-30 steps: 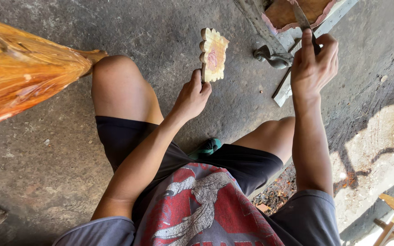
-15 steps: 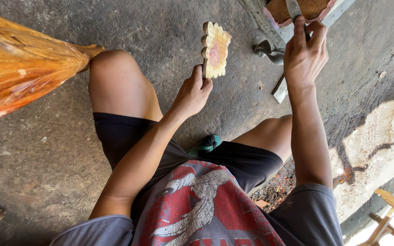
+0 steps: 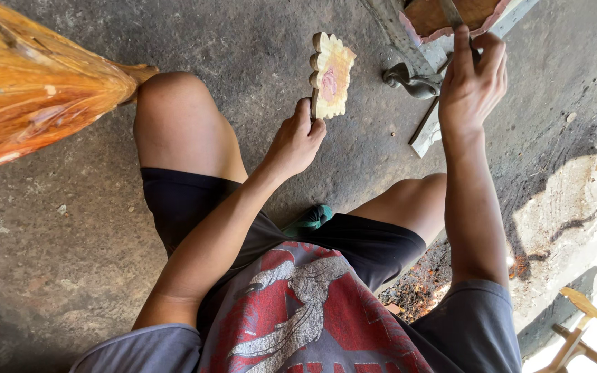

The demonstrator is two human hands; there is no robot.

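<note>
Left hand [image 3: 297,141] pinches the carved wooden piece [image 3: 331,76] on edge, upright on the concrete floor [image 3: 70,228] ahead of the knees. Right hand [image 3: 475,79] is closed on a flat metal tool [image 3: 450,14] over a second wood block [image 3: 450,17] at the top edge. Advice: brace firmly, short strokes. Carving is pale yellow, scalloped, pinkish centre.

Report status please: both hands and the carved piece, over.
Left hand grips carved wooden piece on edge. Right hand holds flat metal tool. Nothing between them.
</note>
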